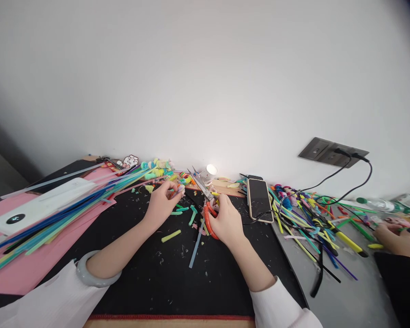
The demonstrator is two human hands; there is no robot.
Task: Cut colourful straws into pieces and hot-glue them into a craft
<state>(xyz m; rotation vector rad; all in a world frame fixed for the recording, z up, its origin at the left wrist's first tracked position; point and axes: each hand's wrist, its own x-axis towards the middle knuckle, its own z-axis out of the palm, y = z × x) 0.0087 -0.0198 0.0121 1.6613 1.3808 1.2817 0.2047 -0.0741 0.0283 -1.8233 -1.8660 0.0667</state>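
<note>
My right hand grips orange-handled scissors. Their metal blades point up and to the left, a little apart. My left hand pinches a small fuzzy piece, pale with some purple, between thumb and fingertips; its exact kind is hard to make out. Blades and piece are apart. Below the hands, short teal and green pipe cleaner bits lie on a black mat. A translucent glue stick lies under the scissors.
Long pipe cleaners and a white box lie on pink sheets at left. A phone with cables, a paper cup and yellow-black pliers stand or lie around. At far right is another person's hand.
</note>
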